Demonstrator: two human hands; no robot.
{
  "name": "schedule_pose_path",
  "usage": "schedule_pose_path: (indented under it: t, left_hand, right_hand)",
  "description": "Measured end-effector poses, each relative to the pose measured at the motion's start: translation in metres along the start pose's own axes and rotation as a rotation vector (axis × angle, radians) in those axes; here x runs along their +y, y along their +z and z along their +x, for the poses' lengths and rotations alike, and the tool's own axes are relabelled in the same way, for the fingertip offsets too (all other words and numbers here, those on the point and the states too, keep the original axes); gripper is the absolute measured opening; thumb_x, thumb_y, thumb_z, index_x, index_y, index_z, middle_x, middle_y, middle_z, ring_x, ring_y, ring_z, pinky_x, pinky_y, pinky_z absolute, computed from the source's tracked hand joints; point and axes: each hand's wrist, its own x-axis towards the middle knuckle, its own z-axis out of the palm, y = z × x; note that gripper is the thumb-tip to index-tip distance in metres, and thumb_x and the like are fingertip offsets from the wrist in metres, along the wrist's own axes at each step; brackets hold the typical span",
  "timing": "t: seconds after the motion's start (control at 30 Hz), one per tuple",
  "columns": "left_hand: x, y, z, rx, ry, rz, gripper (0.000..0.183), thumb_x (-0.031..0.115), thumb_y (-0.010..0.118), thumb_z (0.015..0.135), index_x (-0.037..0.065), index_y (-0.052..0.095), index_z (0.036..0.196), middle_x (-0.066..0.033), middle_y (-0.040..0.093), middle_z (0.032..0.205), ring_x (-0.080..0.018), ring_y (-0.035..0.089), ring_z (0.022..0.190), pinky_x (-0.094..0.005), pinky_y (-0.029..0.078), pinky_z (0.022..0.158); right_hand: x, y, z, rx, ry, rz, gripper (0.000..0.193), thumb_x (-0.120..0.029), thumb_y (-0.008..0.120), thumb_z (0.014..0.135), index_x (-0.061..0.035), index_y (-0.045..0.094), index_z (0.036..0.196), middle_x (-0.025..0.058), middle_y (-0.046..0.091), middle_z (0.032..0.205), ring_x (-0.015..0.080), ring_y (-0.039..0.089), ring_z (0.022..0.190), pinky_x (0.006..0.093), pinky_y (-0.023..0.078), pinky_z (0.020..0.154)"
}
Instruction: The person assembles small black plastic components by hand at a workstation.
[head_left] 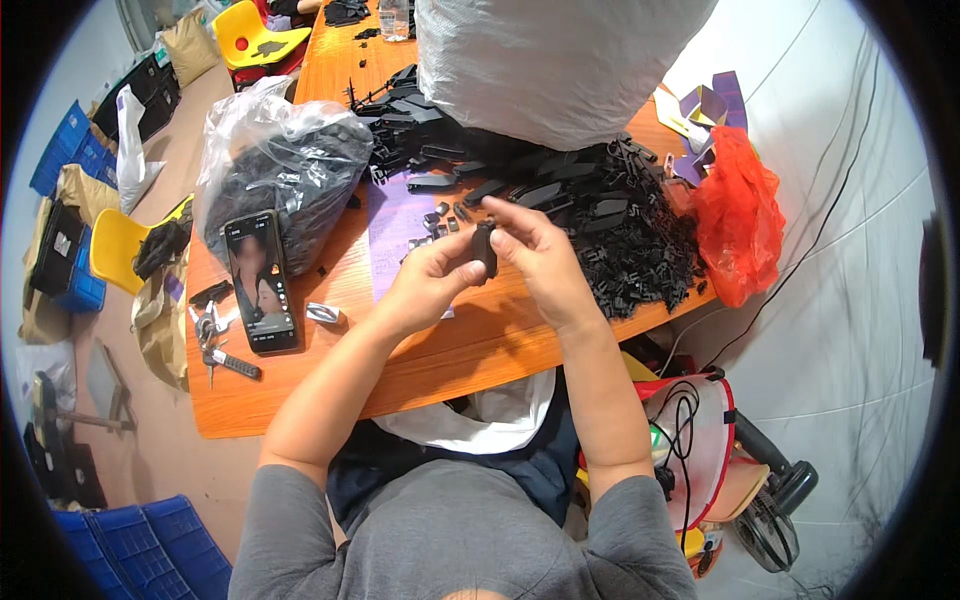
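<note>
A small black plastic part (485, 246) is pinched between both hands above the orange wooden table (470, 350). My left hand (428, 282) grips its lower left side with thumb and fingers. My right hand (538, 252) holds its upper right side, fingers curled over the top. Under the hands lies a purple sheet (398, 235) with a few small black pieces on it. A large heap of black plastic parts (610, 225) spreads just right of and behind my right hand.
A clear plastic bag of black parts (285, 170) and a phone (262, 282) lie left, with keys (215, 340) near the edge. A big white sack (550, 60) stands behind, a red bag (738, 220) to the right. Yellow chairs and blue crates sit on the floor.
</note>
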Motion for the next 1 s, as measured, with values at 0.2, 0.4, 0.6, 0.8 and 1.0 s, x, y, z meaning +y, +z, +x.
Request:
schedule_pose_path:
  t: [0.2,0.4,0.6,0.8,1.0]
  left_hand:
    - [0.005,0.005,-0.005,-0.126,-0.151,0.109,0.023,0.008,0.055,0.089,0.002,0.056,0.111,0.001,0.06,0.094,-0.0071,0.053,0.086,-0.0248,0.045,0.079]
    - [0.01,0.004,0.004,-0.203,-0.187,0.048,0.025,0.006,0.055,0.088,0.002,0.055,0.113,-0.0005,0.06,0.096,-0.0094,0.055,0.087,-0.026,0.045,0.078]
    - [0.012,-0.049,0.089,0.386,-0.136,0.56,0.03,0.008,0.057,0.071,0.0,0.055,0.1,-0.0089,0.059,0.088,-0.0176,0.056,0.079,-0.0316,0.045,0.071]
    - [0.003,-0.079,0.105,0.241,-0.076,1.54,0.029,0.025,0.066,0.072,0.006,0.062,0.093,-0.0145,0.063,0.096,-0.0302,0.06,0.093,-0.0407,0.048,0.079]
    - [0.01,-0.063,0.101,0.207,-0.19,1.627,0.024,0.024,0.069,0.069,0.007,0.066,0.086,-0.0123,0.064,0.093,-0.0309,0.062,0.088,-0.0402,0.05,0.077]
  right_hand:
    - [0.016,-0.008,-0.012,-0.126,0.002,0.167,0.022,-0.005,0.054,0.086,0.0004,0.059,0.107,0.0052,0.061,0.102,0.0122,0.056,0.092,0.0258,0.042,0.087]
    - [0.013,-0.012,-0.011,-0.07,0.087,0.154,0.02,-0.007,0.053,0.088,-0.0004,0.057,0.107,0.005,0.06,0.099,0.012,0.056,0.093,0.0272,0.048,0.08]
    - [0.024,-0.034,0.007,0.144,0.116,-0.071,0.032,-0.019,0.054,0.091,-0.0043,0.053,0.119,0.0023,0.058,0.101,0.0116,0.056,0.086,0.0266,0.05,0.072]
    - [0.052,-0.016,0.028,0.227,-0.314,-1.154,0.015,-0.014,0.055,0.082,-0.006,0.066,0.088,0.0124,0.059,0.086,0.0286,0.06,0.083,0.0392,0.049,0.072]
    - [0.063,-0.01,0.063,0.105,-0.368,-1.669,0.014,-0.009,0.054,0.075,-0.0061,0.065,0.084,0.0092,0.059,0.083,0.0274,0.059,0.081,0.0376,0.051,0.066]
